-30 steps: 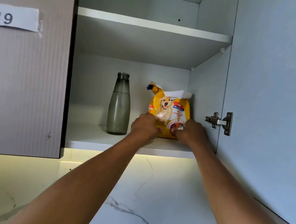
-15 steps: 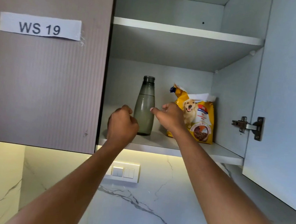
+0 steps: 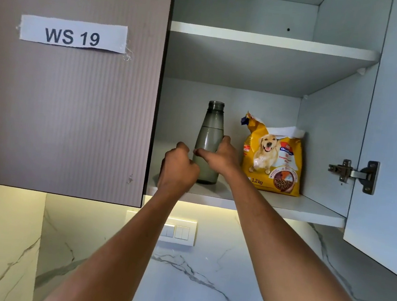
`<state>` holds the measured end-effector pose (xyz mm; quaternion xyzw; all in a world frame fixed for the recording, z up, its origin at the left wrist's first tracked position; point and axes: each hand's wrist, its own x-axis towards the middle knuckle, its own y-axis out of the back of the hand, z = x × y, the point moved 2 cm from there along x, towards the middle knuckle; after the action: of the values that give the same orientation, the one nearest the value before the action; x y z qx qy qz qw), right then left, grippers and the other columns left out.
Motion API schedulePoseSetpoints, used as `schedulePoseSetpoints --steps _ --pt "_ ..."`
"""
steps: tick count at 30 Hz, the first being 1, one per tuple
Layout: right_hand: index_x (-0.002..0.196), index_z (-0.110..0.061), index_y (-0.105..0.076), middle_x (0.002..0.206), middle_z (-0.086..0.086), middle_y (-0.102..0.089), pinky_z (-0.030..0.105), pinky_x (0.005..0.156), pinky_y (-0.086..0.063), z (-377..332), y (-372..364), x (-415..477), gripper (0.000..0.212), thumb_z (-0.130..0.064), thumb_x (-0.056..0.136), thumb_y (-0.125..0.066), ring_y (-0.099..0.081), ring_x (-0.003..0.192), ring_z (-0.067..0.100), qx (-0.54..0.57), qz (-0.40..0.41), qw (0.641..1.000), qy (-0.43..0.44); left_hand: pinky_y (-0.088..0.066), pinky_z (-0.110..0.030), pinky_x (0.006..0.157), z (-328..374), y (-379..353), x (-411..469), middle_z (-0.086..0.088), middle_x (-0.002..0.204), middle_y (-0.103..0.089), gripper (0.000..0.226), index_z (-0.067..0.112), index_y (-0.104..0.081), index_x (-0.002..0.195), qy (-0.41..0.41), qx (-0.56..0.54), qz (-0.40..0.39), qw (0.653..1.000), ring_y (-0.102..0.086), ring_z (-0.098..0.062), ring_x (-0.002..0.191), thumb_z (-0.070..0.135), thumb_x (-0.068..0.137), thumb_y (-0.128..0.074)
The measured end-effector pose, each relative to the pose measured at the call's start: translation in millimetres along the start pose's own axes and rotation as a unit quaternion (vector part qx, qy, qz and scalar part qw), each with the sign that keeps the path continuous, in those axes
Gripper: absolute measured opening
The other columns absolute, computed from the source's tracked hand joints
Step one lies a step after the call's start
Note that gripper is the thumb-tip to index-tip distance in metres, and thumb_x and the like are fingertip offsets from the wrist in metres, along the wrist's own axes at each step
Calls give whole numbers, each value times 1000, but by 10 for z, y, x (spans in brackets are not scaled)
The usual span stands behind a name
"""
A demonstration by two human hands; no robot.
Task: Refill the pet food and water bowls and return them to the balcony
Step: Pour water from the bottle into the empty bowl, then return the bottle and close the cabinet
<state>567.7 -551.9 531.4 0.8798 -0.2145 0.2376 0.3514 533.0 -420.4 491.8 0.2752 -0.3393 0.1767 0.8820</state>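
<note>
A smoky grey bottle (image 3: 210, 137) without a cap stands upright on the lower shelf (image 3: 309, 207) of an open wall cabinet. My right hand (image 3: 220, 156) wraps it at mid-height, the thumb lying across its front and the fingers on its right side. Just left of the bottle's base, my left hand (image 3: 178, 169) is curled into a fist and overlaps the bottle's lower left; no grip on anything shows. A yellow dog food bag (image 3: 273, 158), torn open at the top, stands to the right of the bottle, apart from both hands. No bowls are in view.
The right cabinet door (image 3: 396, 146) stands open with its hinge (image 3: 354, 173) showing. The left door (image 3: 64, 111), labelled WS 19, is shut. An upper shelf (image 3: 272, 41) holds nothing visible. Below are a switch plate (image 3: 181, 232) and a marble wall.
Both hands left the dog food bag, which stays on the shelf, and moved left to the bottle. My right hand has now closed round the bottle.
</note>
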Motion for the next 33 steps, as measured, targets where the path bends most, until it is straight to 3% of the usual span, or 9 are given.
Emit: schedulePoseSetpoints --steps 3,6,11,15,21,24,28,33 --pt "146 -9 -37 135 14 -58 36 79 -48 10 85 -116 85 -49 86 -81 -60 120 31 6 8 1000 9 -52 -31 69 5 1 -14 -6 96 -63 37 8 -55 131 -10 -21 -7 1000 -63 -19 78 2 94 -55" --pt "146 -9 -37 133 13 -59 36 78 -48 -13 219 -283 85 -50 85 -81 -60 121 32 7 19 1000 13 -51 -29 75 48 35 -45 -7 100 -67 34 7 -60 127 -31 -56 -9 998 -65 -18 86 -2 95 -54" --pt "146 -10 -39 139 11 -58 36 80 -50 -99 490 -635 87 -54 84 -81 -59 126 32 -2 33 999 27 -58 -46 97 51 185 -257 -9 114 -72 26 9 -66 123 -39 -177 -25 983 -70 -23 103 7 102 -53" --pt "130 -12 -51 118 5 -64 31 66 -48 -174 710 -968 75 -56 79 -84 -64 107 26 2 60 997 47 -57 -47 99 6 365 -544 -8 119 -72 30 11 -63 131 -20 -253 -85 963 -71 -19 104 10 105 -48" --pt "122 -18 -58 111 0 -68 32 72 -56 -450 936 -1614 64 -50 77 -88 -66 100 18 39 71 995 50 -60 -40 94 122 750 -878 -6 118 -73 30 12 -61 133 -22 -316 -135 939 -72 -17 104 17 105 -51" --pt "121 -18 -61 109 -3 -72 31 74 -59 -574 916 -2017 64 -50 74 -91 -69 97 13 63 65 995 38 -63 -35 84 148 932 -1077 -7 112 -75 28 11 -64 128 -20 -356 -159 921 -74 -18 100 21 105 -53" --pt "114 -19 -63 105 -5 -74 32 77 -59 -562 708 -2510 60 -47 71 -93 -71 96 12 76 63 995 29 -60 -25 69 28 1109 -1456 -10 106 -76 26 9 -66 122 6 -405 -182 896 -74 -19 93 21 106 -51" --pt "117 -23 -56 111 -2 -72 41 85 -62 -247 222 -3186 61 -42 73 -93 -69 103 17 63 18 998 -11 -60 -28 69 -471 1195 -2074 -6 103 -77 28 13 -68 121 58 -390 -223 892 -75 -21 91 30 105 -52"
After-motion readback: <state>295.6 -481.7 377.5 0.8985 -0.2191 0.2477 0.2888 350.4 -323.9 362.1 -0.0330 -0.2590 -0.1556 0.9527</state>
